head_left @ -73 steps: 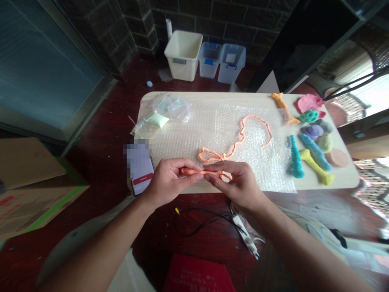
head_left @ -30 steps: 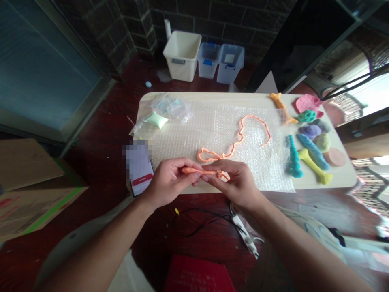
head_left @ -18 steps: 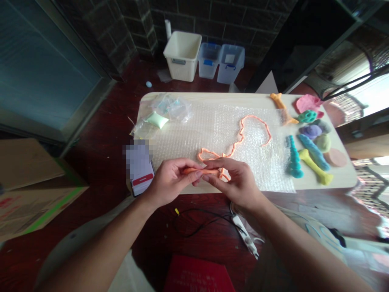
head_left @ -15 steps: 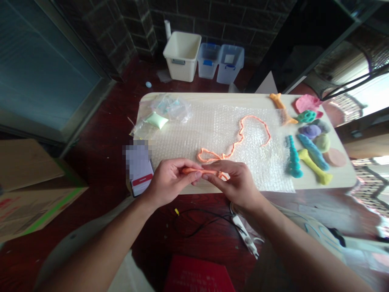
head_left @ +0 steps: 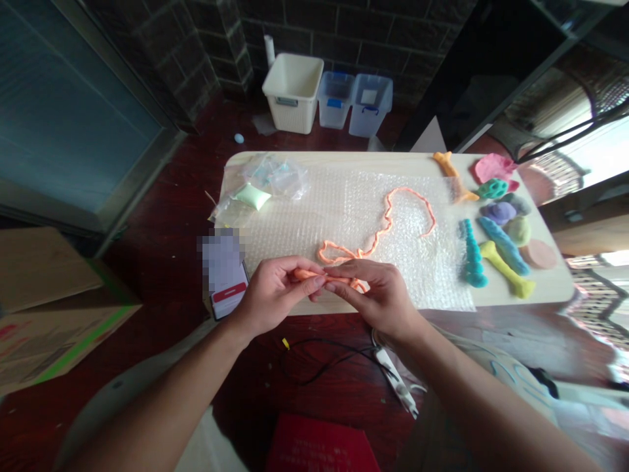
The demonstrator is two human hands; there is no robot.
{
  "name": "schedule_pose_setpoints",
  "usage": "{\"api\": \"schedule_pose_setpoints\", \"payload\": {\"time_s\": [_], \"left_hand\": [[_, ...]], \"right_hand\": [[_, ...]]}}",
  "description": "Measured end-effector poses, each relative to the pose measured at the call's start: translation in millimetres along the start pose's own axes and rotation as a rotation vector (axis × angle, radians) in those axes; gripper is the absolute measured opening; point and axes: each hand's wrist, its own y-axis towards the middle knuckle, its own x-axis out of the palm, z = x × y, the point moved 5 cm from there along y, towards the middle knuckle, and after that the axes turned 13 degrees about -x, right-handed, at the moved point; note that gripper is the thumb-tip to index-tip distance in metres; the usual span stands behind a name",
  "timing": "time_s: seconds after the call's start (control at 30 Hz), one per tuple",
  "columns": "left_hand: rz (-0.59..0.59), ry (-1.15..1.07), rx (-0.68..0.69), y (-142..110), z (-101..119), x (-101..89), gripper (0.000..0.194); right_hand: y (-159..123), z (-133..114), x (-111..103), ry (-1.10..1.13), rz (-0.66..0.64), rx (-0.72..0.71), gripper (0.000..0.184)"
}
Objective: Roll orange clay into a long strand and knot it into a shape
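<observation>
The fingers of your left hand (head_left: 268,292) and right hand (head_left: 386,295) still pinch the orange piece (head_left: 304,274), barely shifted; the orange strand (head_left: 410,191) lies unchanged on bubble wrap (head_left: 304,226), so shaping seems confined to your grip.

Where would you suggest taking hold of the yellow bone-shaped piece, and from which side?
I'd pinch the yellow bone-shaped piece at its slim middle, from above, gripping across its length: it lies flat, its ends flare, and the blue roll sits close alongside.
</observation>
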Motion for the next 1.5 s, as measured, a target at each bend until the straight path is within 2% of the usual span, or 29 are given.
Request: {"api": "schedule_pose_setpoints", "payload": {"time_s": [0.1, 0.3, 0.37, 0.57, 0.77, 1.03, 1.23, 1.4, 1.5], "left_hand": [[0.020, 0.020, 0.011, -1.3, 2.0, -0.9, 0.017], [-0.053, -0.021, -0.022, 0.8, 1.0, 2.2, 0.019], [-0.036, -0.013, -0.017, 0.5, 1.0, 1.6, 0.017], [0.027, 0.015, -0.024, -1.6, 1.1, -2.0, 0.016], [-0.057, -0.025, -0.047, 0.9, 0.4, 2.8, 0.021], [0.025, -0.044, -0.057, 0.7, -1.4, -2.7, 0.017], [-0.112, -0.149, -0.168, 3.9, -7.9, 3.3, 0.031], [-0.076, -0.111, -0.077, 1.2, -2.5, 1.4, 0.018], [-0.058, -0.068, -0.054, 0.0, -0.6, 1.8, 0.016]], "right_hand": [[1.1, -3.2, -0.1, -0.001, 0.001, -0.015, 0.018], [-1.0, -0.2, -2.4, -0.049, 0.025, 0.002, 0.017], [-1.5, 0.8, -2.2, -0.060, 0.019, -0.004, 0.020], [0.4, -4.0, 1.1, -0.035, -0.024, -0.025, 0.016], [0.9, -5.5, -0.7, -0.069, -0.010, -0.063, 0.015], [1.8, -6.0, 1.9, -0.024, -0.028, -0.063, 0.017], [2.2, -5.5, -2.1, -0.006, 0.032, -0.091, 0.016], [0.6, -1.3, 0.4, 0.040, -0.014, 0.019, 0.020], [1.0, -3.1, 1.5, 0.089, 0.001, 0.033, 0.018]]}}
